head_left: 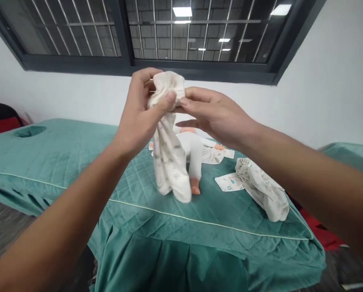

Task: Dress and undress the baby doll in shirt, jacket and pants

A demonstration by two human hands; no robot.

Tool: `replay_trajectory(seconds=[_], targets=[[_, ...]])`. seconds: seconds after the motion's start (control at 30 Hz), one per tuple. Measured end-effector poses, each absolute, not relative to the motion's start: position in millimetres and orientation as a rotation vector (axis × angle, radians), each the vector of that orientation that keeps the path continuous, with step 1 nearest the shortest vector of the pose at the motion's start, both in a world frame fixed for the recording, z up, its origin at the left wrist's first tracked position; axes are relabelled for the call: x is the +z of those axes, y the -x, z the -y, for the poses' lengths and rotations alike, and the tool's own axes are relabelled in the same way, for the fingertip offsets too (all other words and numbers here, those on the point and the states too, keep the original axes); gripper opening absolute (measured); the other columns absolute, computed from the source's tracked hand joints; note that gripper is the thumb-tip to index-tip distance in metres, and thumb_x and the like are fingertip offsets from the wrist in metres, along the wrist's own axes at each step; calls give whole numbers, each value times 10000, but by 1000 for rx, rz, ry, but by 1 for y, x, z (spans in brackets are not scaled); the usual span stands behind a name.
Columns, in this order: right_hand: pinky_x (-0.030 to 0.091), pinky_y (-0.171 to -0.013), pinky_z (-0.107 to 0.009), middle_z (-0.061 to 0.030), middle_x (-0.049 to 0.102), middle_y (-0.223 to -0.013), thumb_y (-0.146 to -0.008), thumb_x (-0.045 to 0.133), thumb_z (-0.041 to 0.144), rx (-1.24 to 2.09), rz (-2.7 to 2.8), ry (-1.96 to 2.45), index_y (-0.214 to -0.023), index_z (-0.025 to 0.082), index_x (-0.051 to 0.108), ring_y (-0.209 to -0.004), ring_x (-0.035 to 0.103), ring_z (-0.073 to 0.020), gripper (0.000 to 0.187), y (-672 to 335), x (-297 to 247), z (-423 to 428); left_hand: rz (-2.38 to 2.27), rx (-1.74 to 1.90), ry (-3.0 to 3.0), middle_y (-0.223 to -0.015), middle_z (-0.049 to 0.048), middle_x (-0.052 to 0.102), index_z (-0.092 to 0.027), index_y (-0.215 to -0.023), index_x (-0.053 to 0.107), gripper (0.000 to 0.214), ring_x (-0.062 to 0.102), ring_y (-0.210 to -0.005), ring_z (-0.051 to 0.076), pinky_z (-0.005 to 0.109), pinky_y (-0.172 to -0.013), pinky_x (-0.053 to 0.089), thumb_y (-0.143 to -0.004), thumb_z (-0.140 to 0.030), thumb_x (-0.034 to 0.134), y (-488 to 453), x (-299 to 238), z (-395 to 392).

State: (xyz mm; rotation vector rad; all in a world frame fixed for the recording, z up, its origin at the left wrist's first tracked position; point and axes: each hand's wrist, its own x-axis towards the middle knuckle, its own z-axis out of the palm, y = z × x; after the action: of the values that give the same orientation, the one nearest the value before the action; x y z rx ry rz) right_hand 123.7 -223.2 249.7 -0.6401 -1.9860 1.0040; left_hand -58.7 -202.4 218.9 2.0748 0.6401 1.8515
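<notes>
My left hand (143,115) is raised in front of me, fingers and thumb closed on the bunched top of a cream printed baby garment (169,162) that hangs down over the bed. My right hand (213,113) meets it from the right, thumb and fingertips pinching the same bunched top edge. Behind the hanging cloth a baby doll (196,152) in white clothes lies on the green quilted bed (78,162), one bare foot showing.
A second crumpled cream garment (262,186) lies at the bed's right end beside a small printed cloth (230,181). The bed has a face hole (29,131) at the left. A dark-framed window (169,36) fills the white wall behind. Red furniture (1,125) stands far left.
</notes>
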Motion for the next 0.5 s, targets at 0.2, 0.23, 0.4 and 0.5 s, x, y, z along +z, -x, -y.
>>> replay_trajectory(seconds=[0.2, 0.23, 0.4, 0.5], targets=[[476, -1052, -420, -58, 642, -1241, -894, 643, 292, 943, 2114, 719, -1213, 241, 596, -1200, 588, -220, 326, -104, 181, 190, -968, 1733, -1928, -1098, 43, 631, -223, -1106, 511, 316, 617, -1049, 182, 339, -954, 492, -874, -392, 645, 77, 136, 170], [475, -1053, -429, -71, 650, -1238, -901, 627, 278, 938, 2142, 816, -1260, 243, 573, -1180, 605, -222, 364, -106, 164, 187, -1061, 1669, -1890, -1085, 47, 629, -214, -1110, 505, 311, 619, -1029, 183, 342, -937, 498, -887, -403, 611, 83, 111, 164], [385, -1135, -510, -117, 544, -1424, -917, 575, 299, 606, 2272, 1147, -1299, 259, 544, -1335, 500, -284, 385, -135, 88, 158, -1552, 1032, -1915, -1176, 136, 588, -146, -1143, 554, 368, 580, -1147, 280, 465, -1038, 442, -842, -351, 603, 98, 14, 144], [217, -1232, -514, -174, 327, -1578, -883, 582, 306, 227, 2112, 1233, -1361, 188, 480, -1499, 262, -299, 502, -158, 59, 109, -1595, 1104, -1957, -1376, 191, 506, -132, -1279, 520, 455, 439, -1356, 317, 484, -1145, 345, -872, -329, 561, 83, 8, 135]])
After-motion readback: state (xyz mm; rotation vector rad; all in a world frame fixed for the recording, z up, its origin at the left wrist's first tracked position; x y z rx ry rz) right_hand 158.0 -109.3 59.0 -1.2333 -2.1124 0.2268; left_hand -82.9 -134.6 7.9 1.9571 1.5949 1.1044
